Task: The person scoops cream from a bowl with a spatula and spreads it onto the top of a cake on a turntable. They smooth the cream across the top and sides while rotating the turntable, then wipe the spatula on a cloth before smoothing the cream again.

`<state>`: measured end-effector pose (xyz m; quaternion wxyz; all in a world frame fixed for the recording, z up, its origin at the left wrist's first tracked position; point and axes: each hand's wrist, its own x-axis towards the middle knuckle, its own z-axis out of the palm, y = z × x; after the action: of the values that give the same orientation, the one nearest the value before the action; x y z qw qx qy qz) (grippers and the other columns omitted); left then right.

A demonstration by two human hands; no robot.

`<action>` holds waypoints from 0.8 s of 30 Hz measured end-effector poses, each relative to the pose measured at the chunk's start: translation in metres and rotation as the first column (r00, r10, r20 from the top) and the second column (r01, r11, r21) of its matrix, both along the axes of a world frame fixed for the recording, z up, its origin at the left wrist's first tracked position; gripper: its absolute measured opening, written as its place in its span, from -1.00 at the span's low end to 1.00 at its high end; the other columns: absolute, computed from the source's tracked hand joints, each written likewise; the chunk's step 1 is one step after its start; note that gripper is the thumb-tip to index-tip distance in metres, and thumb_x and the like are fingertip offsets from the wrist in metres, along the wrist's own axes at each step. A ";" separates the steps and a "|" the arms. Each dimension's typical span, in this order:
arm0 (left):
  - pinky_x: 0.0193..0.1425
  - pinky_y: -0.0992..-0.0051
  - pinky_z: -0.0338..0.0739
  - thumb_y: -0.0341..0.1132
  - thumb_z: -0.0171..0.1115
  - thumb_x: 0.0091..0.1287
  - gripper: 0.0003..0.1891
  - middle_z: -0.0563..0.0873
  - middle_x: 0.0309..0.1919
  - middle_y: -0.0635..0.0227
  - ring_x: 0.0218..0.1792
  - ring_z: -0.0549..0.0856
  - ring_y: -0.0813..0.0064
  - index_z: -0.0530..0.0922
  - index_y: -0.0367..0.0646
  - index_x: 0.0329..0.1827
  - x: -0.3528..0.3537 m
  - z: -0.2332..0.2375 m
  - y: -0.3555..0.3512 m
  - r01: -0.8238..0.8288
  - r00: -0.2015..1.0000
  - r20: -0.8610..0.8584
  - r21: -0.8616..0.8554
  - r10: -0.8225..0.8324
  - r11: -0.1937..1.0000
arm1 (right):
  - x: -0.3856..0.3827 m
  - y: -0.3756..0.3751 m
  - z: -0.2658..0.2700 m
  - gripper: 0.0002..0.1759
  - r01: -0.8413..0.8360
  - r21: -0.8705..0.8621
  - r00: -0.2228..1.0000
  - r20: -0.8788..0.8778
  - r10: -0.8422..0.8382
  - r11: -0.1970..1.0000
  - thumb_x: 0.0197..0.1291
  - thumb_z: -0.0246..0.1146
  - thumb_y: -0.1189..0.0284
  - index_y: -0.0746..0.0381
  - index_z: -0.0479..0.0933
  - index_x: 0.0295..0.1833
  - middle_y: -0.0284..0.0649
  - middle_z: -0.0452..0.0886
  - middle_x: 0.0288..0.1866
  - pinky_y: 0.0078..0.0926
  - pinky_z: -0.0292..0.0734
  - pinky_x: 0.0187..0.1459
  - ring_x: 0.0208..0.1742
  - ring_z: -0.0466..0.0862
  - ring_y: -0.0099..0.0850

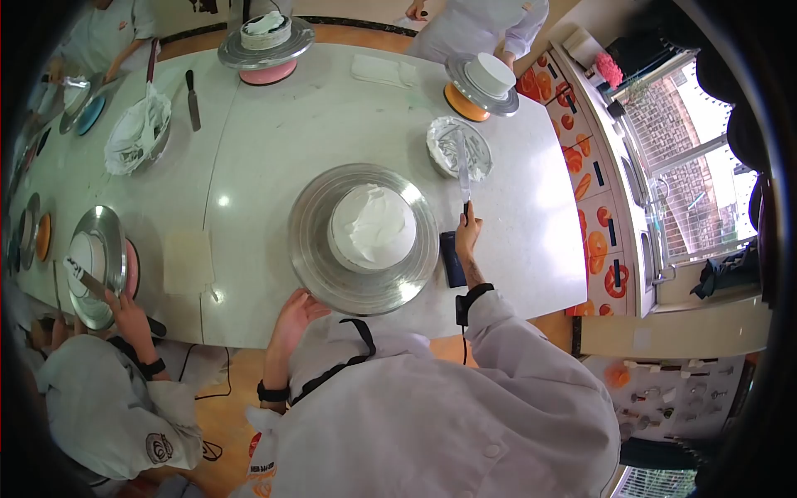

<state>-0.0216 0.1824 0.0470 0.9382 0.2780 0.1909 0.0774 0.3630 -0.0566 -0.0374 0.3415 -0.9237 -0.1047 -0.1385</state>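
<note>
A: Where does the main piece stand with respect to the metal turntable [309, 253]?

B: The round white cake form [372, 228] sits upright on the turntable, near its middle. Uneven, ridged cream covers its top; its visible side appears smoother. Whether the form is cake or a dummy cannot be told.

A: How are the two hands disposed?

B: The right hand [469, 241], to the right of the turntable, has its fingers wrapped about the dark handle of a palette knife [464, 176]. The left hand [299, 317], at the turntable's near-left edge, grasps nothing; its fingers are loosely extended. Contact with the rim cannot be confirmed.

A: And the blade?

B: It reaches into the cream bowl [433, 159], beyond and to the right of the turntable. White cream smears the bowl's interior. A dark flat case [452, 259] lies just right of the turntable, near the right wrist.

A: Which step does this illustrate?

B: Probably the loading or wiping of the blade between spreading strokes; the two are not distinguishable here.

A: What does the next move call for?

B: Presumably, a level blade clearing the bowl's rim, with the left hand free to steer the turntable.
</note>
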 end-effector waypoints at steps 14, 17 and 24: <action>0.01 0.31 0.47 -0.25 -0.04 0.32 -0.74 0.59 -0.21 0.21 -0.16 0.58 0.35 0.38 -0.24 -0.06 0.000 -0.001 0.005 -0.131 0.990 -0.048 -0.007 0.131 0.991 | -0.076 -0.101 0.019 -0.51 0.072 -0.165 0.997 0.042 -0.066 0.984 0.11 0.16 0.55 -0.05 0.42 0.17 -0.14 0.38 -0.36 -0.39 0.37 -0.28 -0.36 0.43 -0.30; 0.00 0.32 0.47 -0.25 -0.05 0.32 -0.75 0.59 -0.21 0.21 -0.16 0.58 0.35 0.39 -0.24 -0.07 0.001 0.001 0.007 -0.141 0.988 -0.063 0.006 0.141 0.990 | -0.073 -0.124 0.050 -0.53 0.009 -0.241 0.999 0.049 0.002 0.970 0.11 0.17 0.54 -0.04 0.43 0.16 -0.13 0.40 -0.37 -0.39 0.38 -0.31 -0.39 0.44 -0.30; 0.00 0.33 0.47 -0.24 -0.06 0.33 -0.74 0.59 -0.21 0.24 -0.16 0.58 0.37 0.39 -0.23 -0.06 0.001 0.005 0.009 -0.175 0.984 -0.040 0.026 0.176 0.984 | 0.022 -0.120 0.185 -0.65 -0.109 -0.698 0.957 0.119 0.265 0.708 0.19 0.04 0.45 -0.07 0.47 0.08 -0.13 0.50 -0.47 -0.32 0.47 -0.48 -0.51 0.56 -0.25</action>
<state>-0.0206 0.1912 0.0525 0.9203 0.2723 0.2334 0.1561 0.3849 -0.1763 0.1481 -0.0237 -0.9484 -0.2774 -0.1515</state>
